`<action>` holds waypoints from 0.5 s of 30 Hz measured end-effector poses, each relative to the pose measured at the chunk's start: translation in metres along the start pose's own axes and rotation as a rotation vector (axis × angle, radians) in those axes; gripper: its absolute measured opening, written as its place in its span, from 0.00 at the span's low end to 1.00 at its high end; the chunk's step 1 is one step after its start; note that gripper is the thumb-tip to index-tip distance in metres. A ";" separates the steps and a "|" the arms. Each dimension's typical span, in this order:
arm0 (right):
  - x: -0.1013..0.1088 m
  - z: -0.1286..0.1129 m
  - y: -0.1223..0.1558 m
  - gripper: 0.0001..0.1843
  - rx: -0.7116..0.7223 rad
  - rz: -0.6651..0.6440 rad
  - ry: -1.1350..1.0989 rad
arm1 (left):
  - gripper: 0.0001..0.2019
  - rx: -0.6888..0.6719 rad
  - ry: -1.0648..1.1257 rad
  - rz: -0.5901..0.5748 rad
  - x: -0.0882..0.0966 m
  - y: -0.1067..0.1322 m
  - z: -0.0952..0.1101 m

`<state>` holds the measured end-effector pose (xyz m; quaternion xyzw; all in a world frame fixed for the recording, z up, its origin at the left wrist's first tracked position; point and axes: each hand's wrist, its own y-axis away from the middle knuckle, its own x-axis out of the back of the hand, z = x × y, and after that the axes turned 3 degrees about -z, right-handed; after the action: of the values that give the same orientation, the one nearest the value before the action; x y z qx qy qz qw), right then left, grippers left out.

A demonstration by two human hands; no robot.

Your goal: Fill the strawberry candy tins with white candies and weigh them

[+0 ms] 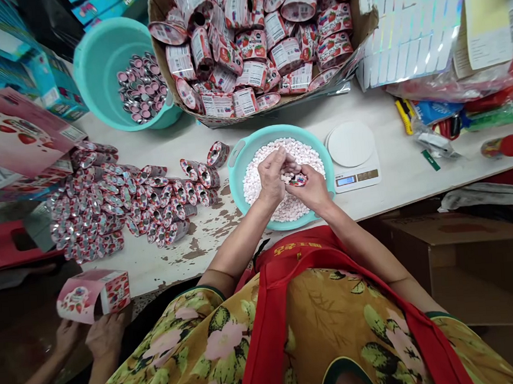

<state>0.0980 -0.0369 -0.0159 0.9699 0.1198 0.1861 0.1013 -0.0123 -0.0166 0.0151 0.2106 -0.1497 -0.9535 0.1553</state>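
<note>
A teal basin (238, 184) of small pale pink-white candies (254, 168) stands before me, both hands over it. My right hand (313, 189) is closed around a small printed tin (297, 180), its opening turned upward toward my left hand. My left hand (273, 176) is cupped right beside the opening, fingers curled, and a few candies (287, 178) show between the palm and the tin. The inside of the tin is mostly hidden by my fingers.
A digital scale (355, 154) stands right of the basin. Many printed tins (102, 210) stand left. Behind are a carton (215, 121) of printed tins and a teal tub (97, 80) of round lids. Lower left, another person's hands (103, 337) hold a pink box (80, 297).
</note>
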 end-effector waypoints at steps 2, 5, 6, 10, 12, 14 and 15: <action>-0.002 0.001 0.001 0.18 0.022 0.012 -0.018 | 0.22 -0.001 0.009 0.003 -0.001 0.001 0.003; -0.005 0.004 0.001 0.18 0.069 0.025 -0.096 | 0.25 -0.074 0.013 0.006 -0.004 0.003 0.006; -0.006 0.005 0.001 0.19 0.085 0.027 -0.126 | 0.25 -0.098 0.006 -0.009 -0.005 0.004 0.007; -0.009 0.008 0.001 0.20 0.110 0.059 -0.253 | 0.24 -0.164 -0.066 -0.013 -0.008 0.009 0.004; -0.009 0.009 0.001 0.19 0.106 0.061 -0.286 | 0.25 -0.166 -0.071 0.034 -0.008 0.010 0.003; -0.009 0.008 0.001 0.20 0.106 0.040 -0.285 | 0.25 -0.150 -0.041 0.064 -0.010 0.010 0.004; -0.008 0.008 0.001 0.20 0.105 0.035 -0.281 | 0.25 -0.140 -0.028 0.064 -0.010 0.009 0.005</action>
<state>0.0939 -0.0413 -0.0260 0.9923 0.0970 0.0435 0.0630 -0.0035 -0.0201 0.0267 0.1811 -0.0913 -0.9590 0.1978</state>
